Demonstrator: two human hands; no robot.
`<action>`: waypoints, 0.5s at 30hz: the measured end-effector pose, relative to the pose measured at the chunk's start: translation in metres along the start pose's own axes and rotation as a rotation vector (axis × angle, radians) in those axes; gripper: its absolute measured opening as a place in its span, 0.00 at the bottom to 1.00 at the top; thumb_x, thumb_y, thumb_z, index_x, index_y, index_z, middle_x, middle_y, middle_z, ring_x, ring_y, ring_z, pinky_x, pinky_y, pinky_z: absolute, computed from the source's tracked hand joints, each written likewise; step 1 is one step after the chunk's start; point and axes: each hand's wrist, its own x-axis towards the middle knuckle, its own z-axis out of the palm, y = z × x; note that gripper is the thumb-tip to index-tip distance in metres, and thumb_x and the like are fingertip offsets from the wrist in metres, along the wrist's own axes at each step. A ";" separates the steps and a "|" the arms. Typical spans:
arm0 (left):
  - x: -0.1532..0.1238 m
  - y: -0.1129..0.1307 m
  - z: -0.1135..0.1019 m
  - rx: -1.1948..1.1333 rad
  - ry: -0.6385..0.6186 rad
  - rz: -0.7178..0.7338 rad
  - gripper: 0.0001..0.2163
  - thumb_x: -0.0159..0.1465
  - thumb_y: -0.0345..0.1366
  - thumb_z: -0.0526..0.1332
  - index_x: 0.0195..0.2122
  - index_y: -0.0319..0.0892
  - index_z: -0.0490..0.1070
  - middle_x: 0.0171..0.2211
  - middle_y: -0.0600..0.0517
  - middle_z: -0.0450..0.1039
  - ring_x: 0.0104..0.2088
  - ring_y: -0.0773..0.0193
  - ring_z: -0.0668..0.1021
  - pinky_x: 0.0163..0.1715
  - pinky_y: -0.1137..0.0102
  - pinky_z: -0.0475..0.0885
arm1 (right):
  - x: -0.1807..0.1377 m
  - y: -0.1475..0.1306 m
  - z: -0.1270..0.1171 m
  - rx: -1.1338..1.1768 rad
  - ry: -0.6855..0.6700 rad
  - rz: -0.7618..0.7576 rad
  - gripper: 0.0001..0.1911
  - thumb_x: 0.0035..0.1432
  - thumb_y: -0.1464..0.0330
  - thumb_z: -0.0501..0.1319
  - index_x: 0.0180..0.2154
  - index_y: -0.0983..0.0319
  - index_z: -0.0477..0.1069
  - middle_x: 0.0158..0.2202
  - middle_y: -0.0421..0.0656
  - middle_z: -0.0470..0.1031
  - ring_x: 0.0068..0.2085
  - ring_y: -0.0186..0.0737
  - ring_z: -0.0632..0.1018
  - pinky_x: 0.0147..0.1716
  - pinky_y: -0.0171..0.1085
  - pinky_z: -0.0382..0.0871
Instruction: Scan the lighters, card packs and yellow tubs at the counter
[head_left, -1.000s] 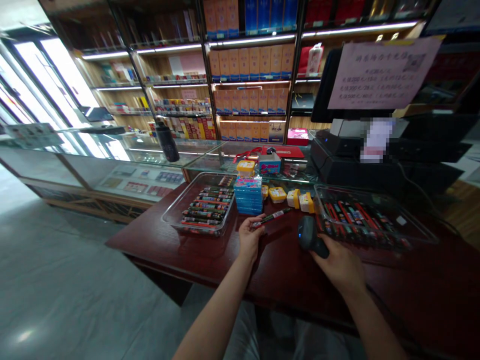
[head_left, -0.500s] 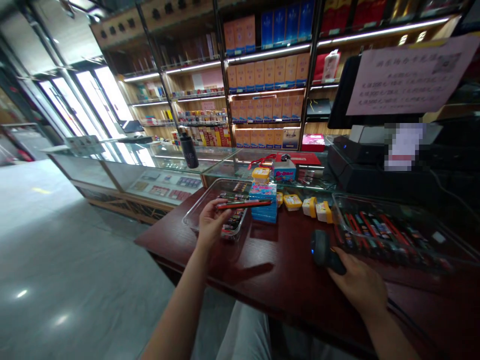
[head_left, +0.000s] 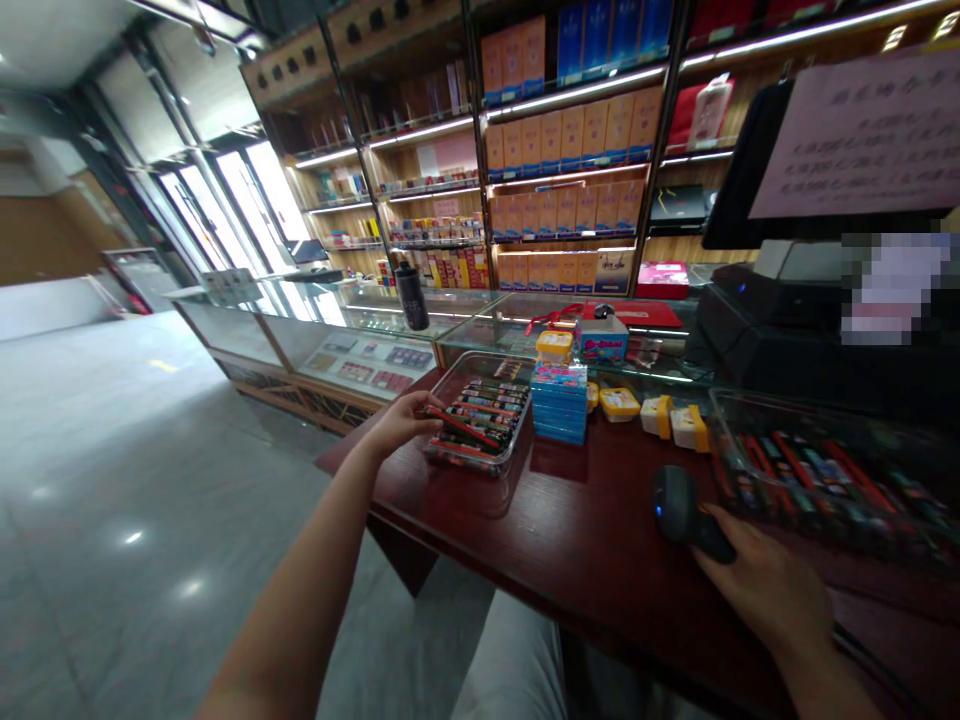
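Note:
My left hand (head_left: 409, 422) pinches one end of a slim red-and-dark stick-shaped packet (head_left: 469, 430) over the left clear plastic tray (head_left: 517, 455). Similar packets (head_left: 491, 400) lie in rows in that tray. My right hand (head_left: 769, 575) is wrapped round the handle of a black barcode scanner (head_left: 677, 505), whose blue light shows and whose head points left above the dark red desk (head_left: 570, 540). Right of the scanner, another clear tray (head_left: 731, 460) holds more of these slim packets (head_left: 817, 470).
A stack of blue boxes (head_left: 559, 405) stands beside the left tray, with a yellow-lidded tub (head_left: 554, 347) behind. More yellow-and-white tubs (head_left: 619, 404) line the desk's back. A black bottle (head_left: 412, 297) stands on the glass counter (head_left: 360, 305). A monitor (head_left: 739, 170) rises at right.
My left hand has moved left and down with the packet, from in front of the blue boxes to over the left tray. The right hand still holds the scanner; the view has turned left.

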 end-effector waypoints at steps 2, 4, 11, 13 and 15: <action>0.005 -0.006 -0.003 0.138 -0.049 0.027 0.13 0.44 0.36 0.69 0.31 0.40 0.73 0.27 0.51 0.75 0.28 0.62 0.75 0.29 0.70 0.69 | -0.001 -0.002 -0.001 -0.011 0.011 0.009 0.23 0.61 0.55 0.49 0.52 0.56 0.68 0.45 0.43 0.78 0.39 0.47 0.80 0.34 0.44 0.72; 0.009 -0.009 -0.007 0.369 -0.121 0.064 0.08 0.45 0.35 0.67 0.27 0.41 0.74 0.25 0.52 0.75 0.27 0.63 0.74 0.29 0.71 0.67 | -0.003 -0.004 -0.002 -0.007 0.014 0.004 0.22 0.61 0.55 0.48 0.52 0.56 0.68 0.45 0.44 0.78 0.39 0.47 0.80 0.34 0.43 0.71; 0.022 -0.011 -0.006 0.843 -0.208 0.109 0.02 0.46 0.33 0.62 0.19 0.44 0.73 0.19 0.54 0.71 0.23 0.65 0.69 0.26 0.72 0.59 | -0.004 -0.006 -0.003 0.010 0.040 0.018 0.22 0.60 0.55 0.49 0.51 0.56 0.68 0.45 0.44 0.78 0.37 0.46 0.80 0.34 0.43 0.71; 0.023 -0.012 -0.003 0.903 -0.179 0.119 0.03 0.48 0.33 0.61 0.22 0.44 0.75 0.23 0.52 0.75 0.26 0.63 0.71 0.27 0.72 0.59 | -0.005 -0.008 -0.005 0.004 0.050 0.020 0.22 0.61 0.56 0.48 0.51 0.57 0.68 0.45 0.44 0.78 0.38 0.46 0.80 0.33 0.43 0.71; 0.022 -0.011 0.001 0.947 -0.152 0.133 0.06 0.51 0.33 0.59 0.27 0.44 0.76 0.28 0.51 0.77 0.29 0.61 0.73 0.29 0.72 0.60 | -0.005 -0.010 -0.008 -0.013 0.056 0.014 0.23 0.61 0.57 0.47 0.52 0.58 0.67 0.45 0.45 0.78 0.39 0.47 0.79 0.33 0.43 0.71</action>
